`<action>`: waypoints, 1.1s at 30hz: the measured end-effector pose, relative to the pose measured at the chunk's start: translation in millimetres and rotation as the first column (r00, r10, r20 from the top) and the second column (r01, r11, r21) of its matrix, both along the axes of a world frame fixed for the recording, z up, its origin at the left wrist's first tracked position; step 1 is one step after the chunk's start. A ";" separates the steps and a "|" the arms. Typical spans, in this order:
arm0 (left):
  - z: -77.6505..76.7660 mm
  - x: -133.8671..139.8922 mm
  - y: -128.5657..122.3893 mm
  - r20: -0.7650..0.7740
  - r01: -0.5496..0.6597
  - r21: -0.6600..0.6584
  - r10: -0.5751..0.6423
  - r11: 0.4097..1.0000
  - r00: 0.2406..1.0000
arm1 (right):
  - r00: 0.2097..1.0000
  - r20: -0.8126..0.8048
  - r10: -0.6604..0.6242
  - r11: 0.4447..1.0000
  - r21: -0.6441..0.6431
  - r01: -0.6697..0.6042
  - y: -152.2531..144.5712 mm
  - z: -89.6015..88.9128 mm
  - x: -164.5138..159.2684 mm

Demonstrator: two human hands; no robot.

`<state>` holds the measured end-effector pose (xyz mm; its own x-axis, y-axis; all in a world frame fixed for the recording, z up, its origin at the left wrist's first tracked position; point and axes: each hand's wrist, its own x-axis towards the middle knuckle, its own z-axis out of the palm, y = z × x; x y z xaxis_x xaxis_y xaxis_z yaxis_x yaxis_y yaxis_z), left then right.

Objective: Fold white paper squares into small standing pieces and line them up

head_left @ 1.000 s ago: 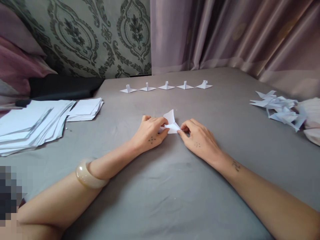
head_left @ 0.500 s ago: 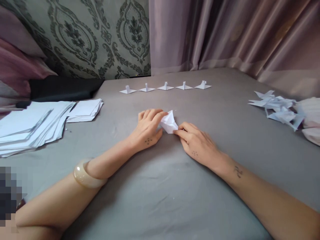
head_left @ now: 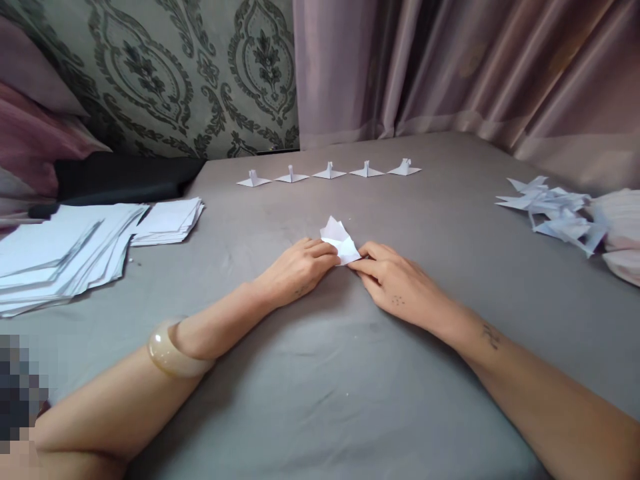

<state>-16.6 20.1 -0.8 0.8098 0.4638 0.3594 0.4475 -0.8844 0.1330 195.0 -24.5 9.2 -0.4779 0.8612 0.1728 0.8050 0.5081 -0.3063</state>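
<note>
Between my hands, on the grey cloth [head_left: 320,373], is a small piece of folded white paper [head_left: 341,235] with pointed tips facing away from me. My left hand [head_left: 307,263] is closed at its near left edge, fingertips lying over the paper and the thumb hidden beneath. At its right corner, my right hand [head_left: 393,273] pinches the paper between thumb and index finger. Farther back stands a row of several folded paper cranes [head_left: 329,172] with wings spread.
Stacks of white paper sheets [head_left: 65,247] and smaller white squares [head_left: 170,219] lie at the left, near a black cloth [head_left: 125,177]. More folded paper pieces [head_left: 555,210] are heaped at the right beside a pale fabric bundle [head_left: 625,233]. Curtains [head_left: 350,73] hang behind.
My left hand has come down from the paper's upper left side to its near edge, its fingers closing. The paper's upper points now show more. My right hand keeps its grip on the corner.
</note>
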 end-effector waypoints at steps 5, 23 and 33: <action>-0.5 -2.3 0.9 -0.012 0.021 -0.087 -0.022 0.996 1.000 | 0.995 -0.091 -0.048 0.993 -0.115 0.038 8.4 7.1 15.3; 3.6 7.4 -0.2 -0.268 -0.016 0.025 0.022 1.000 0.963 | 0.941 -0.175 -0.291 0.948 -0.186 0.259 17.9 3.8 18.3; -1.3 0.4 0.0 -0.036 -0.031 -0.081 0.028 0.996 0.999 | 0.981 -0.149 -0.121 0.992 -0.066 0.112 12.7 1.7 13.9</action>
